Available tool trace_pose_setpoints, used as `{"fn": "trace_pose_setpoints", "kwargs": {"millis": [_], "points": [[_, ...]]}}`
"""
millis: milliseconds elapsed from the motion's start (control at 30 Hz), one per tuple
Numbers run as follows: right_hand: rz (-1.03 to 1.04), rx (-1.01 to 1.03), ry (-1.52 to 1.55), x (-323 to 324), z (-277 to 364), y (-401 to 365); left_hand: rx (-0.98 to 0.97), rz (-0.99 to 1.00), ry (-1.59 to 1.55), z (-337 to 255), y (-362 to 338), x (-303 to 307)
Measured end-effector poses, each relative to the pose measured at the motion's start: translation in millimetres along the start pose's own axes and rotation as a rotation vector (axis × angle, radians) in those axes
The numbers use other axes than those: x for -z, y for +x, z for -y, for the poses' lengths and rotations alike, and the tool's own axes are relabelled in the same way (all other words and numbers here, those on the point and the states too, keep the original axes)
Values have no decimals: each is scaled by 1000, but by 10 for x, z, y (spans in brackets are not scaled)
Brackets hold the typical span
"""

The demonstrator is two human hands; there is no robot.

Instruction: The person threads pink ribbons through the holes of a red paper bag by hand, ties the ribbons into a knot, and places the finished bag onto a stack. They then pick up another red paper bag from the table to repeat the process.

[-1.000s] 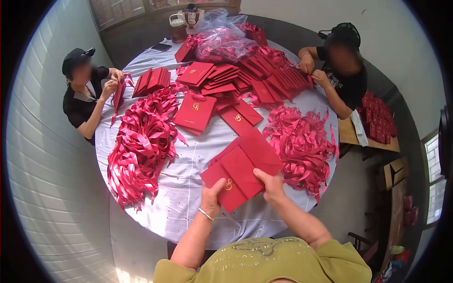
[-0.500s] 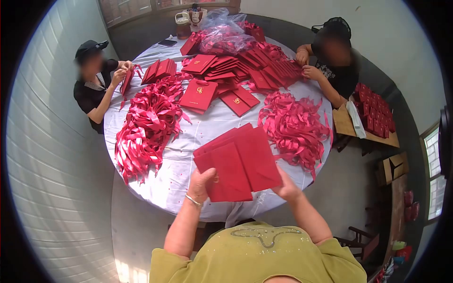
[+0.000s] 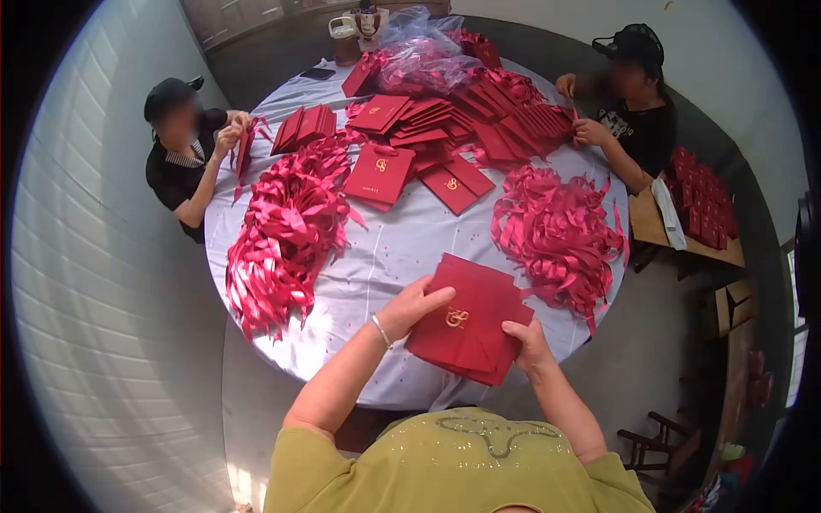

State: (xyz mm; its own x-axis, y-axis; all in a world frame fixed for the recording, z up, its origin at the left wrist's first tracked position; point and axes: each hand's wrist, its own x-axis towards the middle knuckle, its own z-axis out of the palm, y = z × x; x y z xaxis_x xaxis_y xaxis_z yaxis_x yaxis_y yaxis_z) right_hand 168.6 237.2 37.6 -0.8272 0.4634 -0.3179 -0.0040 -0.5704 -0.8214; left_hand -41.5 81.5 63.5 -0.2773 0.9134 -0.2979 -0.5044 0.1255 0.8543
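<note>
Between my two hands is a stack of flat red paper bags [image 3: 469,342], the top one showing a gold logo. My left hand [image 3: 412,309] grips its left side, thumb lying on top and a bracelet at the wrist. On the right edge, my right hand [image 3: 530,344] pinches the stack with its thumb over the front. The stack is held over the near edge of the round table. Beyond it lie a red bag with a ribbon handle [image 3: 380,176] and another logo bag [image 3: 457,184]. Fingers under the stack are hidden.
Pink-red ribbon heaps lie at left [image 3: 286,235] and right [image 3: 560,235] on the white tablecloth [image 3: 402,231]. Many red bags [image 3: 419,120] pile up at the back, beside a plastic bag [image 3: 423,51]. One co-worker [image 3: 184,158] sits left, another [image 3: 637,120] right, both handling ribbons.
The bags in my hands have come together into a neater stack, turned and lowered. My left hand has shifted further up its side. The whole view has swung slightly.
</note>
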Motion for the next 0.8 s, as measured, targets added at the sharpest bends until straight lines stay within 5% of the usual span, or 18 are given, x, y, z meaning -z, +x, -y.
{"fn": "trace_pose_setpoints", "kwargs": {"millis": [67, 100, 133, 200, 233, 300, 567, 600, 800], "points": [[-20, -10, 182, 49, -40, 98, 96, 150, -168, 142, 359, 519], [-36, -2, 188, 50, -37, 169, 34, 54, -105, -106, 338, 556], [-26, 9, 279, 52, -40, 217, -236, 17, 131, -232, 456, 712], [-31, 25, 378, 91, -82, 305, -543, -474, 1132, -532, 634, 1014], [-58, 9, 398, 147, -117, 392, -681, -517, 1465, -607, 747, 1255], [-91, 3, 426, 134, -173, 537, -404, -564, 1899, -777, 918, 1444], [-381, 64, 407, -318, -423, 771, -242, -491, 1988, -596, 1502, 2063], [-411, 100, 320, -347, -455, 779, -373, -518, 2102, -606, 1456, 2005], [-328, 127, 314, -342, -537, 725, -217, -703, 2295, -573, 1620, 1980]]}}
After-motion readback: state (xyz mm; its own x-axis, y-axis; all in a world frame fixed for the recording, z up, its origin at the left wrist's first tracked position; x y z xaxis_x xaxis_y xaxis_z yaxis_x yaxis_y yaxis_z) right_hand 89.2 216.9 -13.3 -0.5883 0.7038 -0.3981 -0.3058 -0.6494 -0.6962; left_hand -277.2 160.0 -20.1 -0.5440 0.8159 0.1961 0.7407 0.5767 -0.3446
